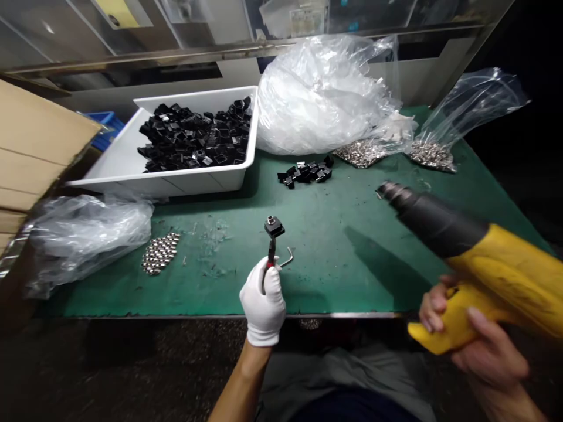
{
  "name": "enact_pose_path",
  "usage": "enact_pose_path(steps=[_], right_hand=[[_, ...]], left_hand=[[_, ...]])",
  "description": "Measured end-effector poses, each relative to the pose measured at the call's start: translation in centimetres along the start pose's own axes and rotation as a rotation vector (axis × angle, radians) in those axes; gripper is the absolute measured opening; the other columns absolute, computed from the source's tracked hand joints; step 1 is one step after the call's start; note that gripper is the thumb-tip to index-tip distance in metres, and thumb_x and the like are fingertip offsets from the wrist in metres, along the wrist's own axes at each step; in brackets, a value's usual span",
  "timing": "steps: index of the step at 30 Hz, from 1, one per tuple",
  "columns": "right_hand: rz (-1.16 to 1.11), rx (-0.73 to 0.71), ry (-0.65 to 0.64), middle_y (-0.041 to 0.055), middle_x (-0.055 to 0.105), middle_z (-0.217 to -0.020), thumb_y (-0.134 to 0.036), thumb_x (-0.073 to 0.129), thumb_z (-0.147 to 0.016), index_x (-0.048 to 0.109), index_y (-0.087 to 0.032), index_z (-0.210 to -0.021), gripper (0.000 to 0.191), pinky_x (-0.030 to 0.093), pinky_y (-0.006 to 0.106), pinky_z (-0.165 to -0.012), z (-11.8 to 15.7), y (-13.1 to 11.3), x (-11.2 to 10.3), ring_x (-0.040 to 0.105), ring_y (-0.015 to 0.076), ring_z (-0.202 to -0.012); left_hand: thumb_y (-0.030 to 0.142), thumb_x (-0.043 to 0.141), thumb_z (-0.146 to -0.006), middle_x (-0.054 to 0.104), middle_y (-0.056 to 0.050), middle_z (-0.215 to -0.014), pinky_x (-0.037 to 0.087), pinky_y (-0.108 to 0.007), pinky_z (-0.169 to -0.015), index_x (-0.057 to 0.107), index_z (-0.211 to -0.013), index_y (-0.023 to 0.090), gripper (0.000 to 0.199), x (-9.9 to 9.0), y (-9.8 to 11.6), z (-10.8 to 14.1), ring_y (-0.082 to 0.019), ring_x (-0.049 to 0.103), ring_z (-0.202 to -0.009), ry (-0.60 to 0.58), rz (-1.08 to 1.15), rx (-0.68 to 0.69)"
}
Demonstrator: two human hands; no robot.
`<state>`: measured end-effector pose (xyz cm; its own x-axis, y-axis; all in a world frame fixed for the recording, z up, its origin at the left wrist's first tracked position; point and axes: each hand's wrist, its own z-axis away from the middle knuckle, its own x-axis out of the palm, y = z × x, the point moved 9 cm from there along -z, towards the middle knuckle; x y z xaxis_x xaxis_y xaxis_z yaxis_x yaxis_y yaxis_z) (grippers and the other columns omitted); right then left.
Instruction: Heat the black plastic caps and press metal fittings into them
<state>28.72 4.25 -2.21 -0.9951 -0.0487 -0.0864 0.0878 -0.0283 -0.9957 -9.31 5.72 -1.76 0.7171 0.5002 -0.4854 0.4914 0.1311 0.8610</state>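
Observation:
My left hand (264, 302), in a white glove, is closed round a slim tool (271, 253) with a dark tip and a bit of red. At the tool's upper end sits a small black square part (274, 226) with a silver metal piece (270, 220) on top. My bare right hand (477, 337) grips the handle of a yellow and black heat gun (475, 258), whose metal nozzle points up and left, apart from the black part. Just right of the tool, a bent hex key (287, 258) lies on the green mat.
A white tray (185, 183) of black parts stands back left, with loose black parts (308, 172) beside it. Silver pieces (160, 254) lie left on the green mat (321, 234). Plastic bags (321, 94) stand behind; a smaller bag (433, 152) holds metal pieces. Cardboard (39, 146) borders the left.

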Motion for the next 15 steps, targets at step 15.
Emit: enact_pose_path(steps=[15], right_hand=[[-0.458, 0.28, -0.396, 0.0112, 0.061, -0.08, -0.051, 0.056, -0.088, 0.066, -0.02, -0.1, 0.035, 0.046, 0.038, -0.055, -1.7, 3.2, 5.6, 0.055, 0.0213, -0.056]], left_hand=[[0.056, 0.055, -0.093, 0.071, -0.012, -0.094, 0.052, -0.037, -0.082, 0.072, -0.109, 0.015, 0.047, -2.0, -0.9, 1.1, -0.025, 0.066, -0.085, -0.015, -0.001, -0.052]])
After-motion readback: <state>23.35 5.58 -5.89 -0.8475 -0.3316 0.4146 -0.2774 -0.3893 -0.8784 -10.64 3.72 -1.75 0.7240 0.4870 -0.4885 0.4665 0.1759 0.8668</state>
